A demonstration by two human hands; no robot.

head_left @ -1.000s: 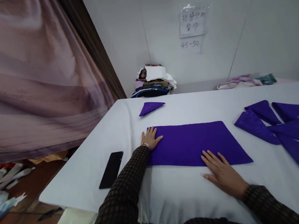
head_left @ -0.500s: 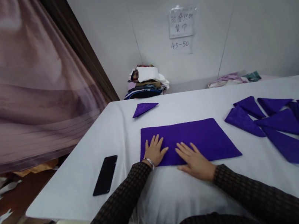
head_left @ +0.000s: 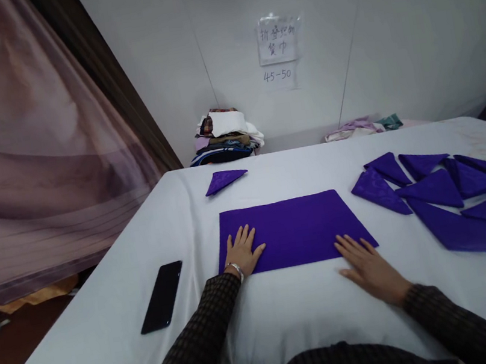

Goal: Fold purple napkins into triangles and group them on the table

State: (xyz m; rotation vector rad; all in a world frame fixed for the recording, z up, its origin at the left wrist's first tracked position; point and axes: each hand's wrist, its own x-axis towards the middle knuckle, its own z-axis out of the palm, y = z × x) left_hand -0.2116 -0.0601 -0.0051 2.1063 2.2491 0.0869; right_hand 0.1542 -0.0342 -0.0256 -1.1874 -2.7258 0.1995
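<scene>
A purple cloth napkin (head_left: 293,229) lies flat as a wide rectangle on the white-covered table (head_left: 308,312). My left hand (head_left: 243,252) rests flat on its near left corner, fingers spread, a bracelet at the wrist. Over the near edge, toward the right corner, my right hand (head_left: 371,266) is stretched out with its fingertips on the cloth and its palm over the white cover. Neither hand grips anything.
Several folded purple napkins (head_left: 435,186) lie overlapping at the right. One folded purple napkin (head_left: 224,180) sits at the back left, and a black phone (head_left: 162,297) at the left. Stacked clothes (head_left: 227,135) stand behind the table; a pink curtain (head_left: 28,147) hangs at the left.
My right hand has slid right along the napkin's near edge, from near the middle toward the right corner. My left hand stays on the left corner. The view has turned slightly right.
</scene>
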